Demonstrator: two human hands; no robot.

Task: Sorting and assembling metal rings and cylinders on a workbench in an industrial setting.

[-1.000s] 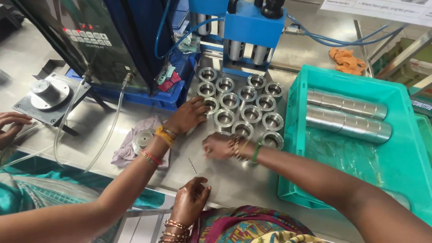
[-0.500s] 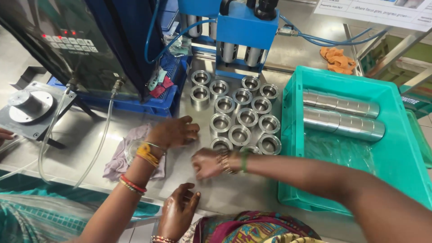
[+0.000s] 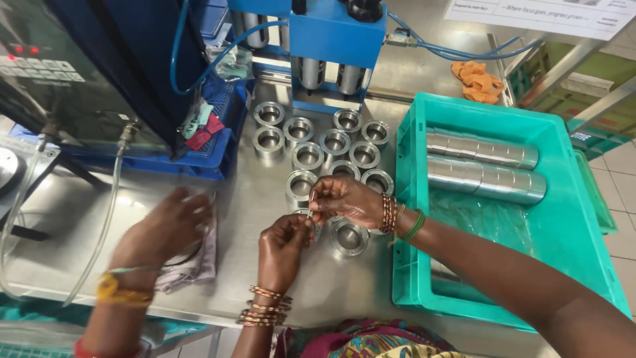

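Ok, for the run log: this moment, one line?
left hand, right hand: pinch small piece | above steel rings | co-worker's hand: on cloth

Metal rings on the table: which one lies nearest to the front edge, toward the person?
The ring just below the right hand, beside the green crate. All other rings lie farther back, toward the blue machine.

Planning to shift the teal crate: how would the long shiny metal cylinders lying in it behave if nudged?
The long shiny metal cylinders lie on their sides, so they would probably roll within the teal plastic crate. They look solid, likely heavy. The polished surface may be slippery.
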